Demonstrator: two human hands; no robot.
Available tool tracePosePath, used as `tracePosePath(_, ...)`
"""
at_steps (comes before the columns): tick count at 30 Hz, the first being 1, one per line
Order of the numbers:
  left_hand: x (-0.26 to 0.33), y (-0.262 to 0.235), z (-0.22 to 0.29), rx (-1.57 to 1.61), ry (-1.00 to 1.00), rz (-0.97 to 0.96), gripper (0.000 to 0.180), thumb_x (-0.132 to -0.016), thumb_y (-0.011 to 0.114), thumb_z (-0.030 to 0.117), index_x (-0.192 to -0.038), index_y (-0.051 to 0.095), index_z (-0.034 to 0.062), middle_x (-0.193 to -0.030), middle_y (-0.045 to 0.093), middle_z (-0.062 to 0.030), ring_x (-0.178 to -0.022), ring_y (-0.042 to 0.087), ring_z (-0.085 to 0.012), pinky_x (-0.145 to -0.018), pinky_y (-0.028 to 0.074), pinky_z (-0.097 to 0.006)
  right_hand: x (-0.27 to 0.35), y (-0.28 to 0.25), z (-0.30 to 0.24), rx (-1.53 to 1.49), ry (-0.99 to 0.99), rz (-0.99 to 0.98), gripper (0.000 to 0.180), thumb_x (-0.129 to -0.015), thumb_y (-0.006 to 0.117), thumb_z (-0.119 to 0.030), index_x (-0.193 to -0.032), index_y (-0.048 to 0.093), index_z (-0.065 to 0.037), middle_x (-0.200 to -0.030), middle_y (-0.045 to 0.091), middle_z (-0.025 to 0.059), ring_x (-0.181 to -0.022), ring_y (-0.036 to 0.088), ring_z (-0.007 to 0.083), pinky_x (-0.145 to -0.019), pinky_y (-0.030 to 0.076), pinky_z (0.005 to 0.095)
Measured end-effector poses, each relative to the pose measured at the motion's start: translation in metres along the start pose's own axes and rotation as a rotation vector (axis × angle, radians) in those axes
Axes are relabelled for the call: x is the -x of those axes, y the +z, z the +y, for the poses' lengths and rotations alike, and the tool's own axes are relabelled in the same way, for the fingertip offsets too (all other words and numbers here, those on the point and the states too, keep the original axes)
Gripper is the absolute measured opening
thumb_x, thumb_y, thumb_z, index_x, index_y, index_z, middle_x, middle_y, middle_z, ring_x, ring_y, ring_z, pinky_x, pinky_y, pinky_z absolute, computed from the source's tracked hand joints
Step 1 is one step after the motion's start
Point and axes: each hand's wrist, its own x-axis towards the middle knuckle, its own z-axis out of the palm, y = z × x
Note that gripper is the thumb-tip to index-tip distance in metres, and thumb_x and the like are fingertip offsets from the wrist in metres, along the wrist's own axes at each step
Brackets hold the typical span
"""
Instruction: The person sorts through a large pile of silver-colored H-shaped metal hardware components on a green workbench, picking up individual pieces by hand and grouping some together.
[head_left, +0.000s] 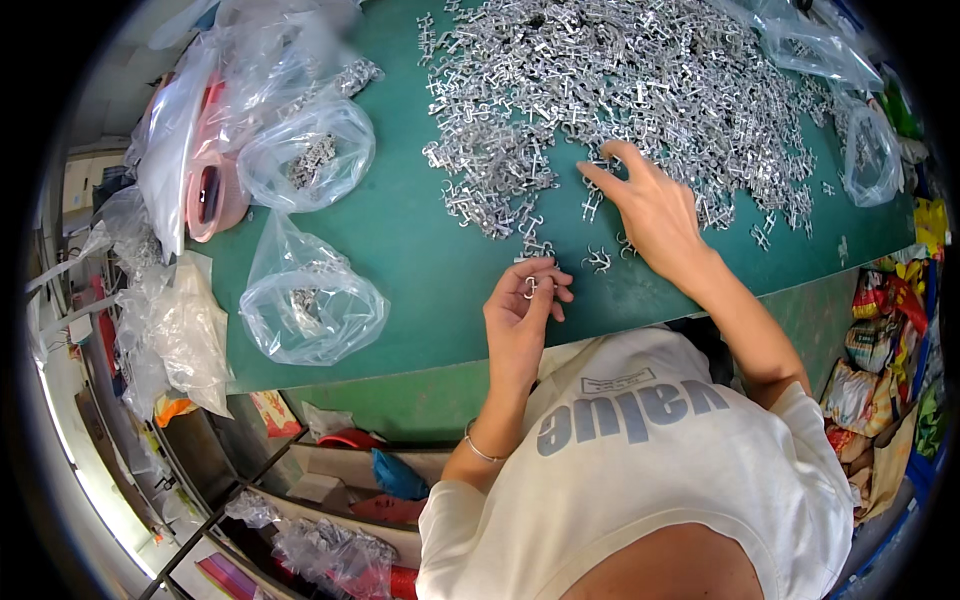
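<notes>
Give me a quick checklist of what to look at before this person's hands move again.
1. Left hand pinching one small metal part: ok.
2. Right hand on the edge of the pile, fingers spread: ok.
3. Right hand gripping a part: cannot tell.
4. Loose parts between the hands: ok.
5. Open bag on the green table: ok.

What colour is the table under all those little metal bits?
The table is green, a teal sort of shade, and the metal bits on it are silvery. The head view shows it.
</notes>
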Motion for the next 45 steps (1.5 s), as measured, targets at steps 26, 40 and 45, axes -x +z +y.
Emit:
tracePosePath(26, 0.026, -0.017, 0.0, 0.022, -0.146, 0.051, 0.022, -0.085, 0.051, 0.003, -0.106, 0.055, -0.0008, -0.09, 0.057, -0.0059, -0.07, 0.051, -0.0063, -0.054, 0.04, -0.017, 0.005, 0.015, -0.036, -0.357, 0.019, 0.098, 0.008, -0.074, 0.063, -0.012, -0.074, 0.059, -0.005, -0.075, 0.058, 0.0044, -0.055, 0.055, 0.0263, -0.048, 0.042, 0.0346)
tracePosePath(40, 0.018, -0.022, -0.003, 0.416, -0.425, -0.177, 0.024, -0.089, 0.049, 0.018, -0.1, 0.057, -0.0017, -0.083, 0.061, -0.009, -0.058, 0.05, -0.0099, -0.044, 0.036, -0.02, -0.005, 0.036, -0.042, -0.269, 0.086, -0.033, 0.014, -0.071, 0.067, -0.018, -0.075, 0.06, -0.005, -0.074, 0.056, 0.0065, -0.058, 0.056, 0.0258, -0.049, 0.042, 0.0356)
tracePosePath(45, 0.022, -0.017, 0.004, 0.314, -0.299, 0.005, 0.027, -0.088, 0.05, 0.02, -0.103, 0.056, -0.0008, -0.092, 0.06, -0.009, -0.065, 0.048, -0.0093, -0.048, 0.037, -0.02, -0.003, 0.016, -0.037, -0.612, 0.253, -0.208, 0.009, -0.073, 0.065, -0.011, -0.077, 0.061, -0.003, -0.068, 0.057, 0.0035, -0.048, 0.049, 0.0178, -0.044, 0.036, 0.0309)
